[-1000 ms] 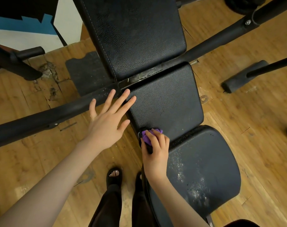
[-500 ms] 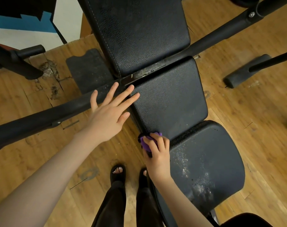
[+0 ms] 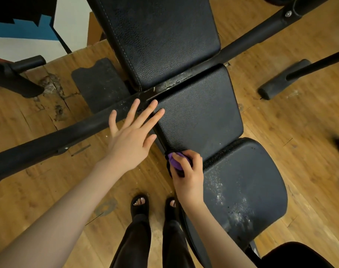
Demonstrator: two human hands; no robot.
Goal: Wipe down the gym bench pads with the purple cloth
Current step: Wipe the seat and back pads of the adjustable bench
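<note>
Cloth on middle pad's near corner (seat pad just behind).

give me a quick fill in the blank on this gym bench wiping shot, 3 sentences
1. The right hand grips a cloth whose colour is ____.
2. The left hand has its fingers spread and holds ____.
3. White specks dot the rounded seat pad, the pad ____ to the person's feet.

Missing words: purple; nothing; nearest

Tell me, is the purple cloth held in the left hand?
No, the right hand grips the purple cloth; the left hand is open.
</note>
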